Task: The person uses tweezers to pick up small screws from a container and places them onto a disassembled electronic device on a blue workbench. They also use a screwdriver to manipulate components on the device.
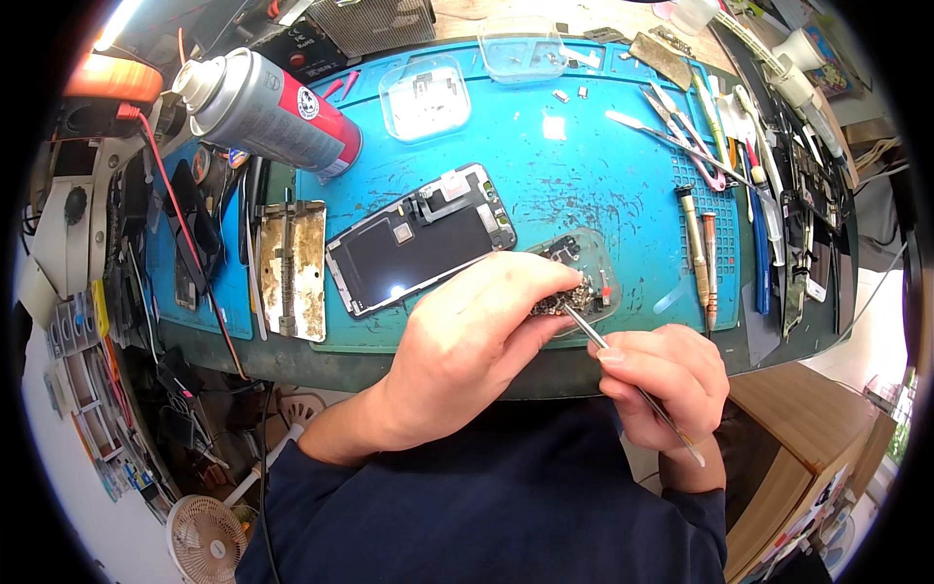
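At the near edge of the mat, my left hand (457,331) reaches over a small clear plastic box (611,263). Its thumb and fingers close on the box's near left side, beside a heap of tiny metal parts (582,293); the exact grip is partly hidden. Between the thumb and fingers of my right hand (671,380) is a pair of slim metal tweezers (591,334). Their tip touches the heap of parts, and their other end sticks out below the hand. A phone screen assembly (375,248) lies behind my left hand, dark back side up.
On the blue mat (584,175) stand a spray can (282,112), a clear parts box (425,97) and another clear box (520,49). A metal phone holder (297,268) lies left. Scissors (681,136), screwdrivers (708,273) and other tools crowd the right. A wooden cabinet (798,428) stands lower right.
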`<action>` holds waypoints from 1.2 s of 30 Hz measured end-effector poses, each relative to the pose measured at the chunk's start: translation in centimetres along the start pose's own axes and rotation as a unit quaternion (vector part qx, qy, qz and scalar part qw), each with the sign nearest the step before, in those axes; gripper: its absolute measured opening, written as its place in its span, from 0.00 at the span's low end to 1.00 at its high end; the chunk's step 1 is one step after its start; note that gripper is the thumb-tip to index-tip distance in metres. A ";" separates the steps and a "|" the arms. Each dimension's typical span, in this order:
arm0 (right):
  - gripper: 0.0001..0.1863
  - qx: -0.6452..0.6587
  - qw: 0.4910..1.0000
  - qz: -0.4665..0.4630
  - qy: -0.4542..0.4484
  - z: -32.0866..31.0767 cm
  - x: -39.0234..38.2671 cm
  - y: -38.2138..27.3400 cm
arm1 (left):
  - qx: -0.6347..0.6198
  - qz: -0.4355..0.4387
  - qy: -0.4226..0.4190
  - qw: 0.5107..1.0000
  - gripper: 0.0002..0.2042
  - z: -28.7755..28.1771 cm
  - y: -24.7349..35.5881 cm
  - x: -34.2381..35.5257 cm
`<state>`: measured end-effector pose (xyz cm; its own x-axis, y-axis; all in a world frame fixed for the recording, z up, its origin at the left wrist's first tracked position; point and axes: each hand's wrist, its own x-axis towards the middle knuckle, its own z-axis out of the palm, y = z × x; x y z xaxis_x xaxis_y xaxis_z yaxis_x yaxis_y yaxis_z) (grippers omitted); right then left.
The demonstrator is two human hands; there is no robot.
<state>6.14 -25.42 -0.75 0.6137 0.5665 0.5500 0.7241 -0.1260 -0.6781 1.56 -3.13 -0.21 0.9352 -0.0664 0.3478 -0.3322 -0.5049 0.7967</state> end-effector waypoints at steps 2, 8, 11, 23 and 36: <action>0.13 -0.014 1.000 0.000 0.003 0.1 -0.1 0.1 | -0.002 -0.001 0.000 1.000 0.19 0.0 0.0 0.0; 0.11 -0.016 1.000 0.014 0.006 0.1 -0.1 0.0 | -0.012 -0.004 0.000 1.000 0.19 0.1 0.0 -0.1; 0.10 -0.016 1.000 0.014 0.017 0.2 -0.3 0.2 | -0.008 -0.006 0.000 1.000 0.19 0.1 0.0 -0.1; 0.11 0.005 1.000 0.006 0.007 0.0 -0.1 0.0 | -0.005 -0.010 0.005 1.000 0.19 0.1 0.1 0.0; 0.14 -0.018 1.000 -0.010 -0.020 0.3 0.2 -0.1 | 0.000 -0.009 -0.018 1.000 0.20 -0.2 0.0 -0.2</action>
<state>6.13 -25.06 -0.72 0.5869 0.6010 0.5425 0.7468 -0.1431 -0.6495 1.41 -2.97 -0.21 0.9445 -0.0881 0.3165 -0.3160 -0.5070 0.8019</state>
